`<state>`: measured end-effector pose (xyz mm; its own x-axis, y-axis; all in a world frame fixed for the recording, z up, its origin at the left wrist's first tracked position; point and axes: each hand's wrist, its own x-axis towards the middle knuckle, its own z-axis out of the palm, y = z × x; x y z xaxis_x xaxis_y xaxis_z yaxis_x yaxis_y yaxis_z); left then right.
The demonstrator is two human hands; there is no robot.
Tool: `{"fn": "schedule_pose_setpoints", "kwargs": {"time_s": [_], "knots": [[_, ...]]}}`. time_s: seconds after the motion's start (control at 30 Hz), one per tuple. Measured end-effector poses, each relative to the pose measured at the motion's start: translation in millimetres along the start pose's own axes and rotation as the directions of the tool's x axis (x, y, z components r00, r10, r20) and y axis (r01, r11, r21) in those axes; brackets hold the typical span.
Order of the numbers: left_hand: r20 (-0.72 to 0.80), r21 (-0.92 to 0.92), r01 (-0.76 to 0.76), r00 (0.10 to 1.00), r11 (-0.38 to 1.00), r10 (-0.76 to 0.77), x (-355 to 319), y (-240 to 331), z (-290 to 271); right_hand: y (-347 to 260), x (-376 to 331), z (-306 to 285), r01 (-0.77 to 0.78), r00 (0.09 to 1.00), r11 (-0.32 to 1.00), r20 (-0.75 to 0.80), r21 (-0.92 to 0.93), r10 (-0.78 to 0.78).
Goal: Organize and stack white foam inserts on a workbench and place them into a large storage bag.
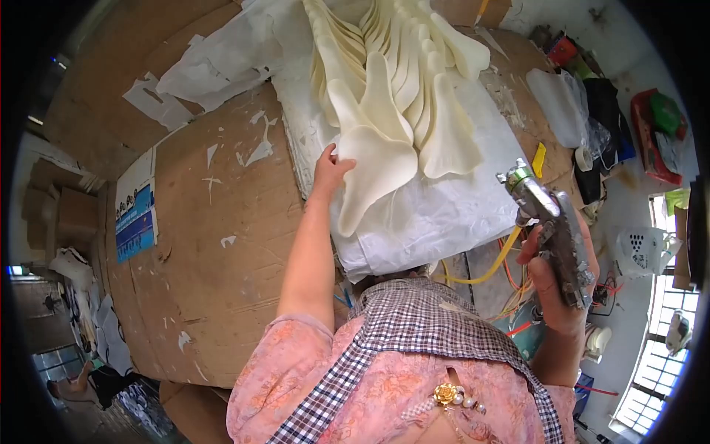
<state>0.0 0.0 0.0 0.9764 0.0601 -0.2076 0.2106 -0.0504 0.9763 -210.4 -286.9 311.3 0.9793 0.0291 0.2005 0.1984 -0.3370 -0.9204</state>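
My left hand [330,172] pinches the left edge of a cream, saddle-shaped foam pad [379,166], its thumb on top and its fingers at the rim. That pad lies frontmost, overlapping a stack of similar pads [370,44] in overlapping rows behind it. To its right, the wide end of another cream pad [450,140] faces me. My right hand [555,288] is wrapped round a metal spray gun [551,214], which is held up right of the table with its nozzle pointing up and left. A yellow hose [484,277] runs below the gun.
White plastic sheeting [436,218] covers the work surface under the pads. Stained brown cardboard [222,288] spreads out to the left, with a blue printed panel [135,229]. At the far right are a red tray [654,140] and plastic bags [566,111]. Several cables [518,285] hang below the gun.
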Motion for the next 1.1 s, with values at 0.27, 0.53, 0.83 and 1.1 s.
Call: {"fn": "schedule_pose_setpoints", "kwargs": {"time_s": [0.27,0.53,0.83,1.1], "knots": [[0.034,-0.707,0.142,0.985,0.693,-0.168,-5.0,7.6,-102.3,6.6,-4.1,5.1,-0.037,0.962,0.952,0.249,-0.303,0.117],[0.213,-0.706,0.169,0.977,0.687,-0.022,69.8,50.2,-56.6,-3.1,-6.4,-4.9,-0.149,0.989,0.985,-0.019,-0.092,0.148],[0.314,-0.254,0.125,0.948,0.959,-0.040,70.2,34.8,32.3,5.7,-4.0,-25.7,-0.142,0.990,0.990,-0.026,-0.008,0.142],[-0.171,-0.556,0.064,0.967,0.829,-0.189,-93.9,0.2,-75.1,49.7,24.4,-13.7,-0.094,0.979,0.994,0.174,-0.047,0.101]]}}
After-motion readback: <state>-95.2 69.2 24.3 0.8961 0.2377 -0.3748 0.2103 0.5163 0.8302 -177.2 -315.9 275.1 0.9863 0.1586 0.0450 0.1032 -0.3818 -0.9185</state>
